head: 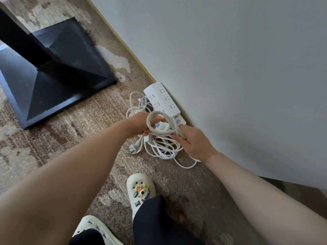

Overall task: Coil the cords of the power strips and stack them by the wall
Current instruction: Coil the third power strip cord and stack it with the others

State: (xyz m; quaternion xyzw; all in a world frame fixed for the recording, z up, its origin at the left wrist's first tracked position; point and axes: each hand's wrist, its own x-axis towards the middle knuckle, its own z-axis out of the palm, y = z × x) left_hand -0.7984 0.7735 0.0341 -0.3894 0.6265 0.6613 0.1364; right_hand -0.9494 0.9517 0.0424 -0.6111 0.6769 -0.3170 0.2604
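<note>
A white power strip (161,99) lies on top of another strip (181,119) on the carpet against the wall. In front of them my left hand (139,123) grips a coiled loop of white cord (154,121). My right hand (193,140) holds the same loop on its right side. A small white block with a blue patch (161,127) shows inside the loop. More white cord (162,147) lies tangled on the floor under my hands, with a plug (132,150) at its left end.
The grey wall (230,68) runs diagonally on the right with a thin baseboard. A black pyramid-shaped table base (58,75) stands on the patterned carpet at the left. My two feet in white clogs (140,190) are at the bottom.
</note>
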